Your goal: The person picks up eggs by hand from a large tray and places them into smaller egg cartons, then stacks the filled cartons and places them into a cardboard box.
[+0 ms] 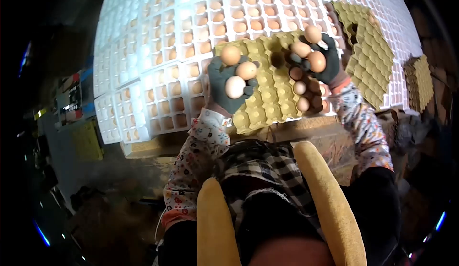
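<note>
Three eggs [246,70] rest in my gloved left hand [222,85], which is curled round them palm up at the left side of a yellowish egg tray [265,98]. My right hand [329,63], in a dark glove too, holds three more eggs [316,61] above the tray's right side. Most cups of the tray that show hold nothing. Just below my right hand, several eggs [300,87] sit at the tray's right edge, partly in shadow. Around the tray spreads a white grid of square cells [158,85], many with an egg inside.
Other yellowish trays [370,51] lie over the grid on the right, and a stack of trays [419,83] stands at its far right edge. A wooden edge [315,131] runs along the near side. Dark boxes [71,98] are at the left.
</note>
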A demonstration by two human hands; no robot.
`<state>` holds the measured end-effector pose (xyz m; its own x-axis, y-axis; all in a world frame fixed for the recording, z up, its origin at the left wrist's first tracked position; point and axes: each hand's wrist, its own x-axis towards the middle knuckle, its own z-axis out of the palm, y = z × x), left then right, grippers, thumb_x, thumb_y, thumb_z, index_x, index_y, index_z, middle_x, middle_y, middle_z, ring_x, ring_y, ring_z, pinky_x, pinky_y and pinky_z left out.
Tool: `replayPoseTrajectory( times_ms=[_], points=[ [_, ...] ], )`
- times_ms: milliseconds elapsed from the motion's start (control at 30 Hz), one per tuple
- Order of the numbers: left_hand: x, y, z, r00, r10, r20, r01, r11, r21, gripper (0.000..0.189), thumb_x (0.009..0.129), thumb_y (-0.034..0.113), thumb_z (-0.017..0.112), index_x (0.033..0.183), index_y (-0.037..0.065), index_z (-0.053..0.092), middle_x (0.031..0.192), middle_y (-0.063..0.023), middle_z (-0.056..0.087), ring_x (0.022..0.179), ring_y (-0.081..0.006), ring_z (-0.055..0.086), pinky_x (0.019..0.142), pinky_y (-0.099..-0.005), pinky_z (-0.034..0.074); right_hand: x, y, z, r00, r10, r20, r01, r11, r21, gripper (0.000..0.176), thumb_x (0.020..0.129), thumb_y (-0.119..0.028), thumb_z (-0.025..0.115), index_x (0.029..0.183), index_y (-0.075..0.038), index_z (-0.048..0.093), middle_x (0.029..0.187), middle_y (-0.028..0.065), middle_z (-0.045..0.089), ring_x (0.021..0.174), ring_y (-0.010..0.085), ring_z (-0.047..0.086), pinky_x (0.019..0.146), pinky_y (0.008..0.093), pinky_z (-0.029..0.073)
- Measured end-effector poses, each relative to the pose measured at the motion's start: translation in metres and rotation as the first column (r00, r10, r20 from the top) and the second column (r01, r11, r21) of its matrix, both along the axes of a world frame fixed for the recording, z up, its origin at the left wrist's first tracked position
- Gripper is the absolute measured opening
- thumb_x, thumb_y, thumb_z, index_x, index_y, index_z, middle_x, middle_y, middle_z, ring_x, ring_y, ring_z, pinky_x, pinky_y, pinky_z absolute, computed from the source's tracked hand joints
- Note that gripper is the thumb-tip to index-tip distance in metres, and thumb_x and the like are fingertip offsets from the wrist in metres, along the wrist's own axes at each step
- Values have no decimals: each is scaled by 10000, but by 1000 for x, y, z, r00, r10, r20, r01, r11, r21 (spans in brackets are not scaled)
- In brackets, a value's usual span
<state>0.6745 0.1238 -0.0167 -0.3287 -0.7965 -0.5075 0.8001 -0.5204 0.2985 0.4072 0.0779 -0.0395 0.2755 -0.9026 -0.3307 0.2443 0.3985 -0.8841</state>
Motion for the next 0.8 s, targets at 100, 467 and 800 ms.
replayPoseTrajectory(
  times_ms=[100, 467, 800],
  points=[
    [27, 27, -11, 880, -108, 462, 220, 956, -196, 217, 975, 259, 451, 1005, 79, 570, 897, -115, 633, 720, -234, 622, 549, -307, 509, 60, 28, -22, 757, -371, -537, -277, 562, -780, 574, 844, -167, 659, 1326, -54, 370, 1234, 135, 573, 1130, 239, 581, 861, 370, 536],
    [368, 159, -8, -610, 486, 626, 775, 531, 342, 492, 780, 408, 677, 1186, 136, 622, 1261, -157, 539, 1043, -296, 557, 847, -391, 497, 350, 103, -30, 860, 483, -163, -465, 874, 139, 421, 901, -253, 597, 1194, 47, 565, 887, 100, 662, 692, 136, 629, 606, 246, 514],
    [445, 123, -164, -501, 782, 371, 853, 372, 366, 322, 884, 245, 547, 1188, 157, 605, 1165, -165, 579, 1003, -310, 591, 798, -430, 514, 534, 18, -48, -83, 138, -987, -967, 229, 113, 533, 840, -356, 633, 1324, -160, 526, 1442, 178, 368, 1202, 356, 494, 956, 418, 472]
  ],
)
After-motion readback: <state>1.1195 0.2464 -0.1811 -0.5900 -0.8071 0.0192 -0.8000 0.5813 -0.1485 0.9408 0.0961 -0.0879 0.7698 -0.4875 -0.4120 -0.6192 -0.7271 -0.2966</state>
